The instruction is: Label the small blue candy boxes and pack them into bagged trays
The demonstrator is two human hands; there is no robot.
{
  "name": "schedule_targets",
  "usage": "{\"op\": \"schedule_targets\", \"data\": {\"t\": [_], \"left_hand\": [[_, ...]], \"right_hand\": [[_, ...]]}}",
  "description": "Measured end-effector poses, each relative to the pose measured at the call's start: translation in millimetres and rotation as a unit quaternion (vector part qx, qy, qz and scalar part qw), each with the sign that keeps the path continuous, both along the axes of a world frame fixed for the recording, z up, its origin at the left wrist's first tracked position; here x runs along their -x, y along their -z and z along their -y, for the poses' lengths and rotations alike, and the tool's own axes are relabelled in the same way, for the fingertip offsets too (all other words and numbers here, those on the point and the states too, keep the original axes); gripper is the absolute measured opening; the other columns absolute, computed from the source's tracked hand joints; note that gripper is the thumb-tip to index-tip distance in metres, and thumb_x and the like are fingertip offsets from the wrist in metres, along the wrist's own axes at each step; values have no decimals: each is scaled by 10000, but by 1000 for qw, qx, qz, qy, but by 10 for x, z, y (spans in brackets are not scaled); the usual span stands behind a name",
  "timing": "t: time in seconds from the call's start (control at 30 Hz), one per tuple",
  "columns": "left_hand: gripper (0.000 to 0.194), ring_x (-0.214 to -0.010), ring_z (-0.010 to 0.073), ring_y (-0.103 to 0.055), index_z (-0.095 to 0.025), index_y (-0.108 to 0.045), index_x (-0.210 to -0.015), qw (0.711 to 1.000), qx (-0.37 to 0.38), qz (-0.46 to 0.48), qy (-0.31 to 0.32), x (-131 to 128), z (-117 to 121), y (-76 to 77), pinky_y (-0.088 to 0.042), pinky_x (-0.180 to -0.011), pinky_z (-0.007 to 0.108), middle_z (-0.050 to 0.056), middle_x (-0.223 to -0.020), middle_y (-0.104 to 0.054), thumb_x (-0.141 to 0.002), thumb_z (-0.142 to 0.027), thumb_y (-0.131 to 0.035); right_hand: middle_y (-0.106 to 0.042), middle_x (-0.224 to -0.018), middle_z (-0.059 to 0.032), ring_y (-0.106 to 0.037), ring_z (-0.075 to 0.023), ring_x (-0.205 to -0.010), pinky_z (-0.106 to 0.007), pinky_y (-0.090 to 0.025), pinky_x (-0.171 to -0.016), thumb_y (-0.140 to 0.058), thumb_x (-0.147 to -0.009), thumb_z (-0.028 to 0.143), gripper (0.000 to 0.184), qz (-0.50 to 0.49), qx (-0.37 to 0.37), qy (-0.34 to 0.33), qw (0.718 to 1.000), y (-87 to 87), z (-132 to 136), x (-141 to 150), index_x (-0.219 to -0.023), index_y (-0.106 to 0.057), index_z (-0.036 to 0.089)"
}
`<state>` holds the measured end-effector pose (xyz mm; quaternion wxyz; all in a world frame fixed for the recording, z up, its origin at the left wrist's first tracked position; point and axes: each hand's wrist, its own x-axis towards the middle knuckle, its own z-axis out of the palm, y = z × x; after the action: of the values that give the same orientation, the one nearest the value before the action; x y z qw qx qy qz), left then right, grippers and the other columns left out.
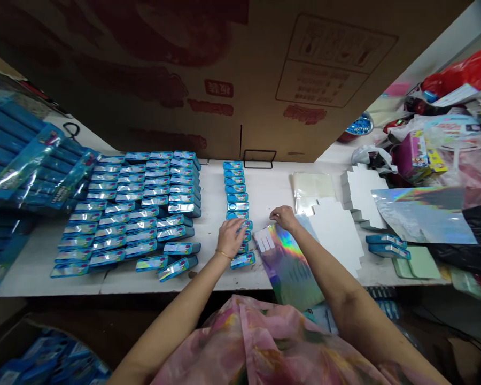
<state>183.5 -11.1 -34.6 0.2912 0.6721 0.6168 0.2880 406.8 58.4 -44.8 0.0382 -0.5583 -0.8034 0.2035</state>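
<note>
A column of small blue boxes (237, 189) with shiny labels runs down the middle of the white table. Over its lower part lies my left hand (229, 239), thumb and fingers apart, touching one of the boxes. My right hand (285, 218) is just right of the column, fingertips pinched together; whatever is between them is too small to make out. Below that hand a holographic sticker sheet (288, 262) lies at a slant, with a pale patch of gaps at its upper left corner. It reaches past the table's front edge.
Rows of similar blue boxes (136, 214) fill the left of the table, beside clear-wrapped blue packs (28, 155). A large cardboard carton (240, 80) stands behind. White card stacks (336, 232), another holographic sheet (425, 214) and plastic-wrapped clutter are at right.
</note>
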Motion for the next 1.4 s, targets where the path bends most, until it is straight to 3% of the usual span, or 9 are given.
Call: {"op": "schedule_targets", "data": {"t": [0.1,0.2,0.37,0.53,0.67,0.77,0.97,1.2,1.4], "left_hand": [[395,-1077,263,-455,-197,-582,-1075,994,6,-48,93,-340,-112,-97,-328,-909,386,94,-1137,-569,-734,-392,-543],[400,-1021,261,-487,-187,-578,-1078,980,39,-100,167,-610,-174,-136,-348,-869,379,99,-1081,-596,-743,-401,-533],[339,-959,248,-521,-179,-581,-1068,968,70,-156,182,-765,-95,-152,-376,-817,370,84,-1019,-620,-802,-347,-453],[334,-948,220,-535,-158,-576,-1072,961,94,-149,213,-821,5,-113,-378,-832,327,86,-1025,-622,-797,-317,-473],[430,-1039,258,-485,-173,-514,-1144,966,67,-163,189,-1014,3,-95,-358,-846,365,99,-1133,-571,-742,-322,-553],[395,-954,236,-538,-194,-503,-1142,972,95,-152,155,-1175,-49,-125,-370,-806,360,83,-1005,-628,-752,-243,-538],[259,-866,189,-582,-183,-592,-997,988,82,-15,133,-1220,-154,-171,-408,-780,311,58,-909,-657,-745,-183,-533],[151,-743,154,-589,-181,-667,-778,988,73,73,118,-1111,-135,-142,-441,-710,270,47,-781,-660,-747,-213,-523],[108,-686,140,-557,-184,-664,-675,978,100,179,40,-1123,-114,-143,-422,-695,267,20,-690,-641,-690,-204,-559]], "right_hand": [[-672,-774,-4,-579,-128,-754,-260,-362,-753,-555,-769,164,122,-21,-7,-22,1000,-98,14,-70,-734,-662,210],[-654,-923,-30,-566,-152,-875,-287,-349,-813,-571,-768,204,131,1,-11,-42,999,-131,166,-195,-873,-649,211],[-541,-1159,-83,-436,-225,-1108,-382,-263,-934,-681,-665,231,486,106,33,-18,994,145,441,-338,-1125,-525,213],[-626,-912,-95,-540,-206,-907,-336,-327,-840,-595,-719,147,184,89,43,-13,995,337,427,-335,-899,-630,160],[-645,-804,-56,-559,-159,-789,-255,-365,-723,-533,-763,157,118,40,45,-33,998,156,360,-357,-774,-650,168],[-643,-797,-38,-553,-136,-774,-229,-372,-702,-514,-775,133,130,1,24,-28,999,-72,367,-424,-783,-640,162],[-627,-709,-12,-546,-120,-699,-245,-366,-705,-569,-772,160,70,-154,-65,-32,985,-312,388,-662,-774,-638,170],[-602,-722,-27,-523,-137,-690,-270,-361,-659,-598,-764,275,114,-61,-133,-99,984,-319,416,-787,-828,-671,215],[-624,-937,-65,-532,-166,-854,-362,-388,-832,-463,-844,178,249,-10,-256,-151,955,-377,595,-638,-1057,-590,202]]}}
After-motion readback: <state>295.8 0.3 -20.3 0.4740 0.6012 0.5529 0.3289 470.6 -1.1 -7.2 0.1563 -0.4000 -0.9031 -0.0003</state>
